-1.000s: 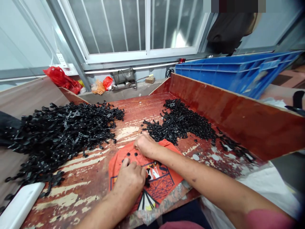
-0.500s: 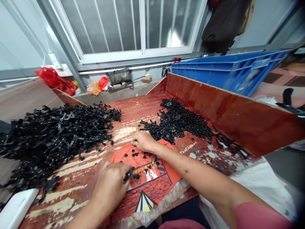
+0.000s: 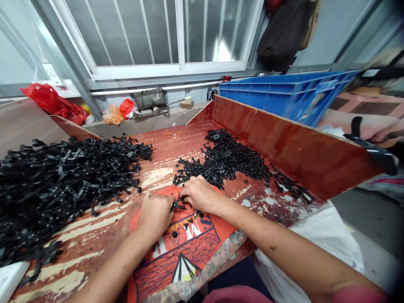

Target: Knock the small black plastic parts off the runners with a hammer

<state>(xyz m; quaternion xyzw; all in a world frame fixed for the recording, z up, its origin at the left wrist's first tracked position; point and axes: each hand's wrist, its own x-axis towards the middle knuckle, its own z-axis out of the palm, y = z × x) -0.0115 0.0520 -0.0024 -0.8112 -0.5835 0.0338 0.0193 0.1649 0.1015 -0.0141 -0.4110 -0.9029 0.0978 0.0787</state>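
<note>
My left hand and my right hand meet over an orange printed cloth on a worn red wooden tray table. Both hands are closed in a pinch on small black plastic parts held between them. A few loose black bits lie on the cloth near the fingers. A big heap of black plastic strips lies to the left. A smaller heap of black pieces lies just beyond my right hand.
The red side wall borders the table on the right, with a blue crate behind it. A white sack hangs at the lower right. Red and orange bags and a dark pouch sit under the window.
My left hand moved up and to the right across the cloth until it met my right hand. The view shifted a little to the right.
</note>
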